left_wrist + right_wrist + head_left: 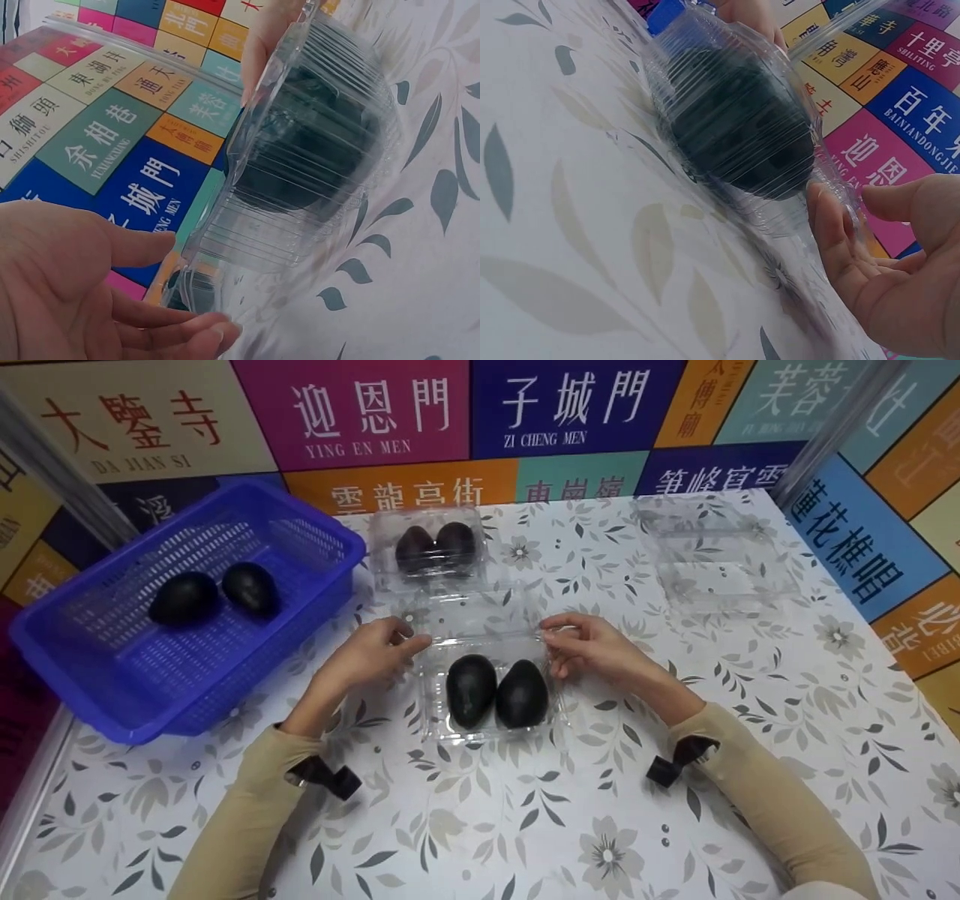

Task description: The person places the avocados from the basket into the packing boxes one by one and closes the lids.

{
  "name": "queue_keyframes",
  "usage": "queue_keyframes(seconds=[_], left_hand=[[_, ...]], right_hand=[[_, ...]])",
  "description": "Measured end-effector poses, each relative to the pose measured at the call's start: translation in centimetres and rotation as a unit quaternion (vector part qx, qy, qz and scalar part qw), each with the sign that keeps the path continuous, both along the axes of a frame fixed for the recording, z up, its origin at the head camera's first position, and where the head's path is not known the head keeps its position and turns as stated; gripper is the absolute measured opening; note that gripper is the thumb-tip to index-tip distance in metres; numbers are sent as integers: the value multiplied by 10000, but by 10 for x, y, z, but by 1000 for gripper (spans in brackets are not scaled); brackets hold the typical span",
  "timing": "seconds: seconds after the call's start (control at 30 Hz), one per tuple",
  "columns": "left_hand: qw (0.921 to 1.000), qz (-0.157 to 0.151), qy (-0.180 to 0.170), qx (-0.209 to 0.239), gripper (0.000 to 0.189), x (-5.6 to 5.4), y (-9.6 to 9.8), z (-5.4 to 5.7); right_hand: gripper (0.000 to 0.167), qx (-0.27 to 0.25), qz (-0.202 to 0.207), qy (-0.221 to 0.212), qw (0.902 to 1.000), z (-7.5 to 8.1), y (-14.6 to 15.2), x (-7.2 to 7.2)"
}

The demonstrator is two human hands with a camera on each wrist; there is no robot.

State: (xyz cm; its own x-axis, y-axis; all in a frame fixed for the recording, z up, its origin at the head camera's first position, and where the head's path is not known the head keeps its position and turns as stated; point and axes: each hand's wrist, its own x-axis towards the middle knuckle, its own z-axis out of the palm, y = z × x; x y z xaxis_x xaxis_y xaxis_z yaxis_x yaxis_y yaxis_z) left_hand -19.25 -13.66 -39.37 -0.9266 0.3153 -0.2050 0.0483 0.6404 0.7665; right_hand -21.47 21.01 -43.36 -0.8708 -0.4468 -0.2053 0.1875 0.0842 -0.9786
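A clear plastic clamshell box (480,739) lies with its lid (480,613) folded back, away from the person. Two dark avocados (471,690) sit side by side in its base. At the box's left edge is my left hand (379,652), its thumb extended toward the hinge side. The left wrist view shows that hand's thumb and fingers (150,319) spread apart with nothing between them. My right hand (592,645) is at the opposite edge. In the right wrist view, its fingertips (821,202) are right at the box's rim, with the thumb apart from them.
On the left stands a purple-blue plastic basket (300,619) holding two more dark avocados (251,589). Behind the box is another clamshell (382,570) with two avocados (455,544) inside. A clear clamshell (724,577) lies open at the back right. Printed panels (375,405) border the table.
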Motion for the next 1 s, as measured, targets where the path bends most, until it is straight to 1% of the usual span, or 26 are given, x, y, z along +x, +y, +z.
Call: queue_keyframes(seconds=[0.1,0.17,0.4,0.57,0.77,1.0], left_hand=[[9993,36,-200,315,43,-1,1,-2],[9989,43,-250,407,41,-1,1,-2],[9986,88,-386,348,38,-1,2,-2],[9983,43,-452,365,36,1,2,0],[9976,-12,-509,474,42,2,2,1],[9972,15,-592,456,43,5,3,6]], right_hand=[[49,-18,-26,95,9999,-1,0,0],[49,-39,-36,138,9999,-2,0,0],[48,-153,89,101,9998,0,1,0],[45,-71,215,77,9997,1,3,-1],[44,-75,296,-52,9995,3,5,0],[43,-136,374,-145,9991,5,5,0]])
